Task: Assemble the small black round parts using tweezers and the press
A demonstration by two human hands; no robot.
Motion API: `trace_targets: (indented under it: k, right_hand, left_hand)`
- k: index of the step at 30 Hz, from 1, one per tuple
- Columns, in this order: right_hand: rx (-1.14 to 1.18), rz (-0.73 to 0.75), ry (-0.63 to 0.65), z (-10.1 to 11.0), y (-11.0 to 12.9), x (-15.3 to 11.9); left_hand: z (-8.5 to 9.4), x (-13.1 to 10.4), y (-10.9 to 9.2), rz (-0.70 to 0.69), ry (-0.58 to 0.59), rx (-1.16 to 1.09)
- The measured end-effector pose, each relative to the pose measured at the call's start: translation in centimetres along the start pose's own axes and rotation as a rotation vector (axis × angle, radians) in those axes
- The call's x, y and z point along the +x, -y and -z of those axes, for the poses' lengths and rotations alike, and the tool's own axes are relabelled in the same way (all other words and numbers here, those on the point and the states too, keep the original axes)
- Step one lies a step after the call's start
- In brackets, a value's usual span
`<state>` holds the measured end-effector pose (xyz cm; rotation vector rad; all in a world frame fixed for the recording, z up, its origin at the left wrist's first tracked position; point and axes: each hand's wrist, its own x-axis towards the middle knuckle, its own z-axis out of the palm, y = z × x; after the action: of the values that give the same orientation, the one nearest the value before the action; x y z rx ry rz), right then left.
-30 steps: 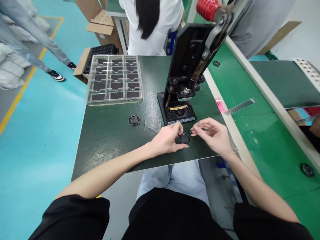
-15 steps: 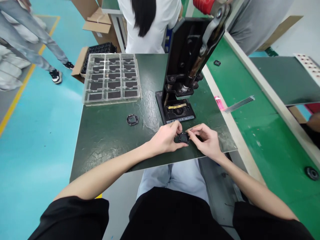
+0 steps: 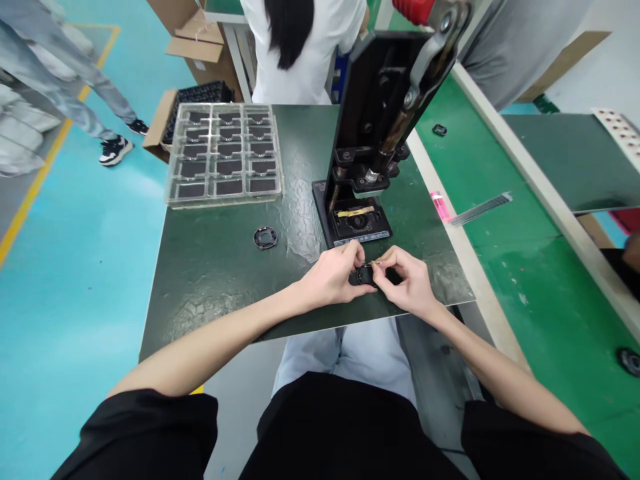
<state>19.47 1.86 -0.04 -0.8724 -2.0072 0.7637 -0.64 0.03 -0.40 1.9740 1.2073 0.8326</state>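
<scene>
A small round black part (image 3: 365, 274) is between my hands near the table's front edge, just in front of the press. My left hand (image 3: 336, 274) grips its left side with curled fingers and thumb. My right hand (image 3: 406, 280) is pinched at its upper right edge; a tiny thing at those fingertips is too small to name. Another round black part (image 3: 265, 237) lies flat on the dark green table (image 3: 215, 267) to the left. The black hand press (image 3: 360, 223) has a yellow strip across its base.
A clear tray (image 3: 225, 155) of dark rectangular pieces sits at the table's back left. A green conveyor (image 3: 530, 280) with several black parts runs along the right. Beyond the table a person in a white shirt (image 3: 295, 73) sits; another person's legs (image 3: 75, 93) show at left.
My right hand has shifted slightly left, closer over the round part. My left hand stays almost where it was. The person's foot at the left has moved a little.
</scene>
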Motion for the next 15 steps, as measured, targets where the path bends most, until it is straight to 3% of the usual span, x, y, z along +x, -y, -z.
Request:
trace_targets:
  k: [6, 11, 15]
  right_hand:
    - [0.049, -0.056, 0.003, -0.1, 0.0, -0.2]
    - [0.269, -0.264, -0.286, 0.0, -0.2, 0.2]
    - [0.281, -0.378, -0.317, 0.8, -0.5, 0.4]
  left_hand:
    - [-0.1, 0.1, 0.0, 0.024, 0.013, -0.005]
    - [-0.1, 0.2, 0.1, 0.017, 0.003, 0.014]
    - [0.0, 0.1, 0.1, 0.018, 0.008, 0.016]
